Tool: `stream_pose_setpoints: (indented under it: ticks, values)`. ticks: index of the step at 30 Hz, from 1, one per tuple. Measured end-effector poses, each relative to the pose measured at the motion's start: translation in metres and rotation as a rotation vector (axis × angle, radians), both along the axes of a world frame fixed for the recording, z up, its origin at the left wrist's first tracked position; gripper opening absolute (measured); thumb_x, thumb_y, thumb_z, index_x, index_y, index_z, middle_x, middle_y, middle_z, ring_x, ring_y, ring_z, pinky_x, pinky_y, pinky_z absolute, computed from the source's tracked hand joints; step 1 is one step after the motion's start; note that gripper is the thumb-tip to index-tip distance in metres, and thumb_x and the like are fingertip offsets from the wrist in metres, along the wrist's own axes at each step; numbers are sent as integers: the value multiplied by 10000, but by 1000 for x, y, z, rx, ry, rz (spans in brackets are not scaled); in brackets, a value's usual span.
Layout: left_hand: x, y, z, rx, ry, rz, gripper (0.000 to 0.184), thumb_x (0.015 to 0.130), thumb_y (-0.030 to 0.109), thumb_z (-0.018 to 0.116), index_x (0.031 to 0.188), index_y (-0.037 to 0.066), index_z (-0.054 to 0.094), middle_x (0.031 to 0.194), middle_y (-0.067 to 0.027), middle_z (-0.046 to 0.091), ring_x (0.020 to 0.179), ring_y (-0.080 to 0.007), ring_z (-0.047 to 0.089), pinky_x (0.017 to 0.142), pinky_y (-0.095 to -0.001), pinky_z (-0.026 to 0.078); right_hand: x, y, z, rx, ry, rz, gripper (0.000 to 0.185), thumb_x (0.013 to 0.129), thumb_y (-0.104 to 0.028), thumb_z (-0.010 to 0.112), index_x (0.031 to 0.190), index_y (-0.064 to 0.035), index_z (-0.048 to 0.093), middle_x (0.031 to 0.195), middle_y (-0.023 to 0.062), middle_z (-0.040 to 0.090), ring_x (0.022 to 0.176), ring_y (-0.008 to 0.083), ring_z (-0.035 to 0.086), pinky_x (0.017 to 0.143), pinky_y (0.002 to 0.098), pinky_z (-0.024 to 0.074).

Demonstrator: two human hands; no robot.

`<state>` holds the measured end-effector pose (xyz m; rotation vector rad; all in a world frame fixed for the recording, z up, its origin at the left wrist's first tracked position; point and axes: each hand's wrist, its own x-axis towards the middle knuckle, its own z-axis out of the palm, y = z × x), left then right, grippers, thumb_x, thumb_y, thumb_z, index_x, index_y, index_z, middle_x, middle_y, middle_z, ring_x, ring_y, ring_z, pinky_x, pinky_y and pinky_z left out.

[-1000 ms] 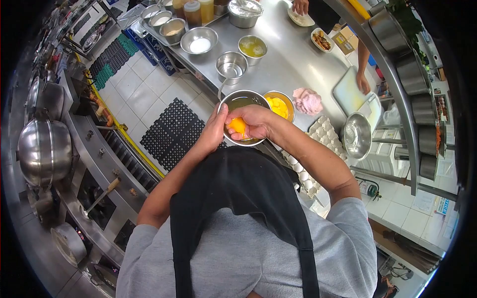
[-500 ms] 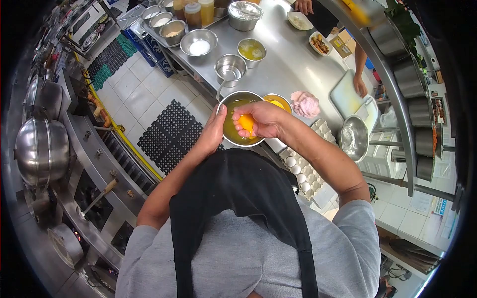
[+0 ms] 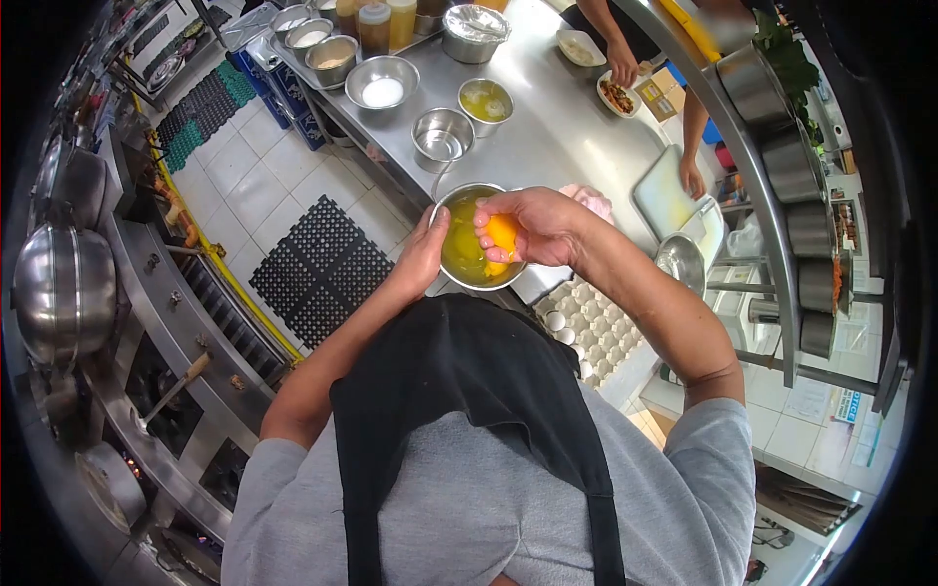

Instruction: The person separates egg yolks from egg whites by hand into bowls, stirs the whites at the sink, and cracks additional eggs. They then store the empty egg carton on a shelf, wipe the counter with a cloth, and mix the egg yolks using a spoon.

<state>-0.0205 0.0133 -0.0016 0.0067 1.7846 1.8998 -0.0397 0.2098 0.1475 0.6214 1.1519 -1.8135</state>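
Note:
A metal bowl [image 3: 461,272] of yellowish, clear egg white stands in front of me at the table edge. My left hand [image 3: 424,252] grips its left side, thumb near the rim. Over the bowl's right part, my right hand [image 3: 532,227] is cupped with fingers curled around an egg yolk [image 3: 502,231]. Below those fingers, more yolk [image 3: 494,267] shows in the bowl. Right of the bowl, an egg tray [image 3: 598,327] holds several white eggs [image 3: 565,335] along its left side, partly under my right forearm. A crumpled pink cloth [image 3: 593,201] is mostly hidden behind my right wrist.
Ahead on the steel table [image 3: 547,127] are an empty metal bowl [image 3: 443,137], a bowl of yellow liquid [image 3: 486,101] and a bowl of white powder [image 3: 382,83]. A co-worker's hands [image 3: 621,63] are at a food dish [image 3: 618,98] and a cutting board [image 3: 657,186]. Stove burners [image 3: 171,415] line the left.
My right hand has shifted slightly right with the yolk, exposing more of the bowl. The second bowl with yolk is now covered by my hand. The co-worker's hand has reached the food dish.

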Motion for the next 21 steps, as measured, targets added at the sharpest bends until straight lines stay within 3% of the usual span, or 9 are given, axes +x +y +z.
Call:
stream_pose_setpoints:
  ticks: [6,13,14,16,18,21]
  values:
    - [-2,11,10,120,67,7,636,1129,483,346,1448,-55,455,1406,-232,564,1329,-299,516,1127,-355,383,2,18,5,-62,-28,-36,192,1057,-184,558,954,-33,619,884,68,642,783,185,657,709,327,604]
    - [-6,23,7,232,-3,-1,647,1129,490,347,1475,-48,445,1423,-195,561,1345,-256,500,1136,-357,380,6,52,17,-133,32,-149,149,1054,-137,546,977,-23,605,881,72,642,775,190,662,701,335,615]
    - [-7,23,7,224,-20,1,625,1121,508,357,1472,0,455,1256,-119,612,1028,-147,539,804,-282,384,6,57,18,-125,51,-173,141,1053,-129,545,978,-24,602,881,72,642,776,189,662,702,334,616]
    - [-6,24,13,218,-35,-14,603,1114,526,368,1469,48,465,1090,-43,663,711,-38,579,471,-207,388,8,65,20,-104,62,-214,144,1053,-127,541,964,-28,595,880,73,641,770,186,660,699,332,618]
    - [-4,27,19,261,-150,69,591,1112,527,372,1444,48,475,953,-3,659,550,-14,496,373,-205,247,9,78,15,-116,25,-273,130,1046,-109,534,954,-35,588,867,72,621,764,188,632,703,334,584]
    - [-6,22,15,270,-152,64,617,1104,552,381,1451,49,467,962,-11,665,564,-20,514,382,-201,256,13,99,-8,-81,42,-304,127,1038,-105,540,943,-35,587,854,78,618,762,192,628,705,329,581]
